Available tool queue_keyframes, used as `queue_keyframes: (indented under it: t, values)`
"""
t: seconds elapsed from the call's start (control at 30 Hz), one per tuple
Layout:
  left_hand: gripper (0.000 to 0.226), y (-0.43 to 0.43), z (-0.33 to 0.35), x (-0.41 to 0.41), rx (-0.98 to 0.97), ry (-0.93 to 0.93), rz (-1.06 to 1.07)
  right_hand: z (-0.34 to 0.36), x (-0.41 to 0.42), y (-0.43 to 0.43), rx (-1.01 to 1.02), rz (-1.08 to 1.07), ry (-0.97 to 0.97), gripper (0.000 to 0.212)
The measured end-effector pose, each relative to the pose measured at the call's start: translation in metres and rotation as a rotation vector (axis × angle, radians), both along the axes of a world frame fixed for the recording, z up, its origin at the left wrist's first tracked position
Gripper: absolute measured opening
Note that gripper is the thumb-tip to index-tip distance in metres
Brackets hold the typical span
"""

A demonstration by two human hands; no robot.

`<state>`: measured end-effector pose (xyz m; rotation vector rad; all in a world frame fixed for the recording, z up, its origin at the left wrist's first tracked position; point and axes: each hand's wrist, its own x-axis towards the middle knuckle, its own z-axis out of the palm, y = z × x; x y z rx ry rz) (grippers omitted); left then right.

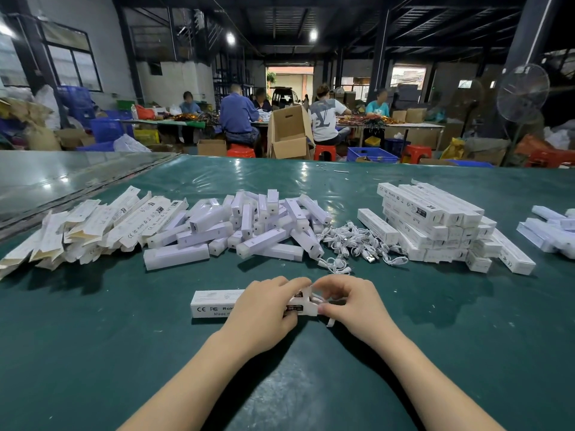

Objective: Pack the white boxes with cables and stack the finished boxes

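Fingers of left hand [264, 309] grip the white box [214, 303]; right hand [351, 306] fingers pinch a cable [330, 322] at its end.

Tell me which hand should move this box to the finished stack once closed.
Right, likely: the finished stack lies nearer the right hand, pinching the cable; the left hand, holding the box, would reach across.

Dim hall, clear near view
Two far ceiling lamps [231, 38] and a bright doorway [289, 76] give the light; glare spots lie on the green table [217, 175]; the edges curve.
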<state>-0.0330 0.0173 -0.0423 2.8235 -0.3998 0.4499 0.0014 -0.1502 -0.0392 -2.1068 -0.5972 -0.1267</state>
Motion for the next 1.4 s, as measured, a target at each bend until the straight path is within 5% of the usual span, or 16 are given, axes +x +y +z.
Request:
queue_keyframes:
  t: [0.23,0.43,0.83,1.4]
  values:
    - [0.042,0.004,0.000,0.001,-0.094,0.019,0.007,0.004,-0.001,-0.001,-0.011,0.080,0.042,0.045]
    - [0.040,0.005,0.000,0.001,-0.074,0.013,-0.014,-0.001,0.000,0.002,0.058,-0.004,0.002,0.026]
    - [0.038,0.007,-0.001,-0.001,-0.120,0.010,-0.039,-0.001,-0.003,0.009,0.213,0.026,0.166,0.034]
    - [0.038,0.011,0.000,-0.002,-0.107,0.026,0.016,-0.002,-0.001,0.005,0.057,0.096,0.103,0.036]
